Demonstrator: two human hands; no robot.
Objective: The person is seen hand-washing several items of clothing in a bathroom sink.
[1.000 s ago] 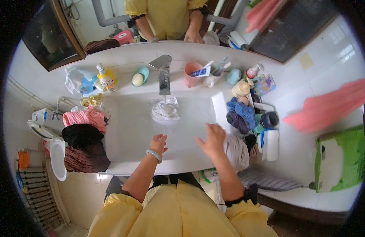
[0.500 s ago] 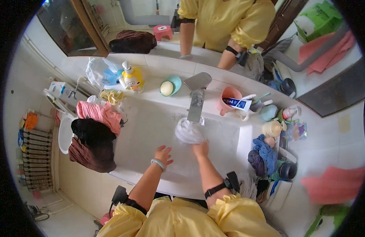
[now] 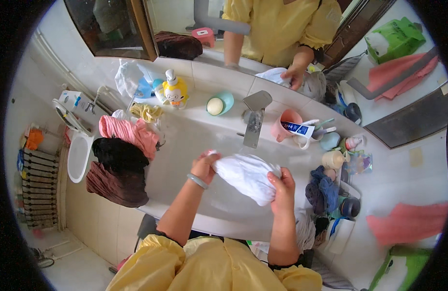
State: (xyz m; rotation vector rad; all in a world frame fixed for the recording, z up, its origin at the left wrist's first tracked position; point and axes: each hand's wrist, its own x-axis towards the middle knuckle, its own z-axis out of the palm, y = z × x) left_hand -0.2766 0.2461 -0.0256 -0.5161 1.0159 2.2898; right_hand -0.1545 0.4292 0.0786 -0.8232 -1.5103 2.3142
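Note:
A wet white cloth point(image 3: 244, 177) is held up over the white sink point(image 3: 216, 208), bunched and partly spread between my two hands. My left hand point(image 3: 203, 166), with a pale bangle at its wrist, grips the cloth's left end. On the right end, my right hand point(image 3: 283, 188) pinches it between thumb and fingers. Whether the cloth is a garment I cannot make out. Just beyond it stands the metal tap point(image 3: 254, 127), with no stream of water visible below its spout.
Pink point(image 3: 131, 133), black and brown clothes lie heaped on the sink's left edge. Along the back ledge stand a yellow pump bottle point(image 3: 175, 92), a soap dish point(image 3: 226, 102) and a pink cup point(image 3: 287, 119) with a toothpaste tube. Bottles and dark blue cloths point(image 3: 325, 186) crowd the right side.
My right hand has lifted the cloth from under the tap toward me. My left hand, free before, now grips the other end, and the cloth is more spread out.

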